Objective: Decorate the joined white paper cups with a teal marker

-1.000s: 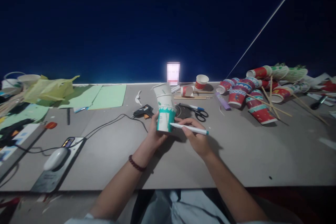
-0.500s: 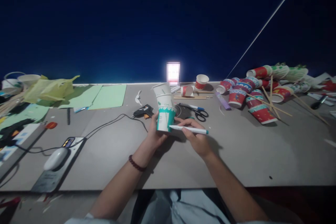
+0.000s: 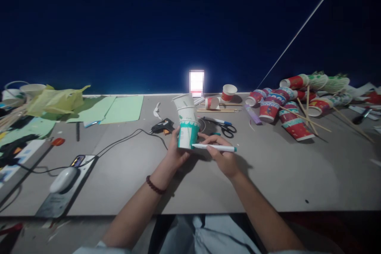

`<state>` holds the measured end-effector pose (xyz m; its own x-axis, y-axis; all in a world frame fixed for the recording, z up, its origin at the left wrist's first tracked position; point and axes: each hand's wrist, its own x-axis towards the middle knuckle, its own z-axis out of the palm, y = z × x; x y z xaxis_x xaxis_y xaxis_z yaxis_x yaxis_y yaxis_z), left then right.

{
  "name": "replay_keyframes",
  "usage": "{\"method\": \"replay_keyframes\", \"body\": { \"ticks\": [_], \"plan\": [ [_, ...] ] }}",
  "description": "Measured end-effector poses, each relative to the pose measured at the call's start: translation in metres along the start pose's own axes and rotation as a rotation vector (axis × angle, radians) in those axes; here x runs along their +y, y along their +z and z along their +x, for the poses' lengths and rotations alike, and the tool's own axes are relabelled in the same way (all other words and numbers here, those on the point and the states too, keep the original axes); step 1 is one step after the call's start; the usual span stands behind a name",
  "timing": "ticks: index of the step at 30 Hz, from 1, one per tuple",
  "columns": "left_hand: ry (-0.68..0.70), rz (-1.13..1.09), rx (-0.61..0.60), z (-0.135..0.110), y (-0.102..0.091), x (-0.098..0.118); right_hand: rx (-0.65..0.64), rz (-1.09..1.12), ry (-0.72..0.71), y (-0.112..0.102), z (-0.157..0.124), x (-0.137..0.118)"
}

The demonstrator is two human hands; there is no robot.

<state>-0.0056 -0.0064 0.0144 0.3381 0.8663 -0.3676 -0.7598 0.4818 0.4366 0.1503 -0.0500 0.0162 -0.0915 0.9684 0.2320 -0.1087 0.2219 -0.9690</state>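
Note:
My left hand (image 3: 175,151) is wrapped round a teal and white paper cup (image 3: 187,135), which sits base-down in a short stack of cups (image 3: 184,107) tilted up and to the left. My right hand (image 3: 222,156) pinches a white pen with a teal cap (image 3: 214,147), held nearly level. The pen's tip touches the lower right side of the teal cup. A beaded bracelet (image 3: 154,185) sits on my left wrist.
On the grey table (image 3: 282,174) lie scissors (image 3: 228,129), a black glue gun (image 3: 162,126) with its cord, green paper sheets (image 3: 123,109), a white device (image 3: 62,179) on the left, and a heap of red paper cups (image 3: 282,111) with wooden sticks on the right.
The pen's tip has slid slightly down the cup's side. Otherwise both hands and the cups stay where they were.

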Motion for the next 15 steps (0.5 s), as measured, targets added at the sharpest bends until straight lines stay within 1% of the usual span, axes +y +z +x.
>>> {"method": "replay_keyframes", "body": {
  "ticks": [5,12,15],
  "plan": [
    [0.011,0.005,-0.024,0.0007,-0.0022,-0.0004,-0.046,0.029,0.021,-0.0002,-0.0005,0.0015],
    [-0.009,0.025,-0.022,0.0006,-0.0031,0.0005,0.0,0.008,0.002,0.0004,0.0001,0.0013],
    [0.003,0.023,-0.013,0.0005,-0.0026,0.0003,-0.025,0.031,0.015,0.0001,0.0002,0.0014]
  ]
}}
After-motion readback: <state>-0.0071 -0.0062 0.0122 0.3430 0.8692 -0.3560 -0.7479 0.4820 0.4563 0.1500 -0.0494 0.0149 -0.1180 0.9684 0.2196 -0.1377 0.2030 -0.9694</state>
